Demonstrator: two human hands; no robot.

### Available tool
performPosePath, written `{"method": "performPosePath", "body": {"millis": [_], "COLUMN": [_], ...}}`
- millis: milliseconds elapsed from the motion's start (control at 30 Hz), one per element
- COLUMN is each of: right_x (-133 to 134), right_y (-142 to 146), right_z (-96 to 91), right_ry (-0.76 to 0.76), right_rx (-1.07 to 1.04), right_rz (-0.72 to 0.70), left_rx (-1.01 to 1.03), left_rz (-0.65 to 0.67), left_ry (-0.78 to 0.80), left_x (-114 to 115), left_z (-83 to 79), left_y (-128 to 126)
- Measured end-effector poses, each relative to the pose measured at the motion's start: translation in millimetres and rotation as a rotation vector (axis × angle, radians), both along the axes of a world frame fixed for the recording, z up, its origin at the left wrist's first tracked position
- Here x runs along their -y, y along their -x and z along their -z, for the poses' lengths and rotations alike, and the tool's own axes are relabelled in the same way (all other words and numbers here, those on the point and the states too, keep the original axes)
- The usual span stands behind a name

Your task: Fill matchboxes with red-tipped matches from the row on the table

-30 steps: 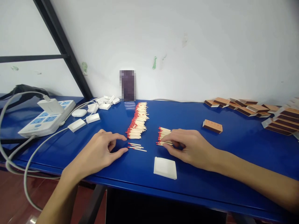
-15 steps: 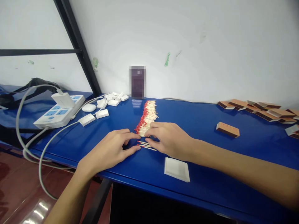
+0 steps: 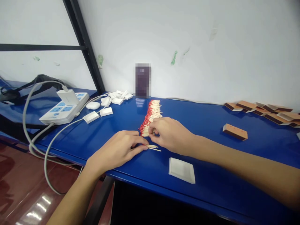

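A long row of red-tipped matches lies on the blue table, heads toward the left. Just in front of it are a few separate matches. Thumb and index finger of my left hand close together on the head ends of these few. My right hand is at the near end of the row with its fingers curled and pinched; what sits between the fingertips is mostly hidden. To the right of the few matches lies a flat white square piece, touched by neither hand.
Matchbox sleeves are heaped at the back right, with a single sleeve nearer. White matchbox trays, an earbud case and a power strip with cables occupy the left. A blurred phone-like object leans on the wall.
My left thumb and index finger have closed onto the few matches. My right fingertips have drawn together and lifted away from those matches. The whole view has shifted slightly.
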State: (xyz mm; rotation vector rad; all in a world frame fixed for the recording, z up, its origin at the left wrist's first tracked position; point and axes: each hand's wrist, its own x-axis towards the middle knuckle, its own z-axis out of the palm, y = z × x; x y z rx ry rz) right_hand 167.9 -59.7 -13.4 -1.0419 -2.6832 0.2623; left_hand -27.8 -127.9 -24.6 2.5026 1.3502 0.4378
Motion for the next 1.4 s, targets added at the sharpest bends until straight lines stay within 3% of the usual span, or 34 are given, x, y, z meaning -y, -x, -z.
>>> {"method": "performPosePath", "body": {"millis": [433, 700, 1000, 1400], "right_x": [-0.8, 0.0, 4.4, 15.9], "right_y": [-1.3, -4.4, -7.7, -9.0], "right_z": [-8.0, 1.3, 0.1, -2.2], "right_ry": [0.210, 0.164, 0.135, 0.119], "right_rx": [-0.057, -0.062, -0.072, -0.084], "right_rz": [0.031, 0.050, 0.086, 0.061], "left_rx": [-0.004, 0.015, 0.020, 0.040], "left_rz": [0.005, -0.010, -0.142, -0.168], "left_ry": [-0.047, -0.086, -0.157, -0.156], "left_x": [0.0, 0.6, -0.8, -1.9], "left_z": [0.9, 0.4, 0.0, 0.8], "left_y": [-3.5, -4.1, 4.6, 5.6]}}
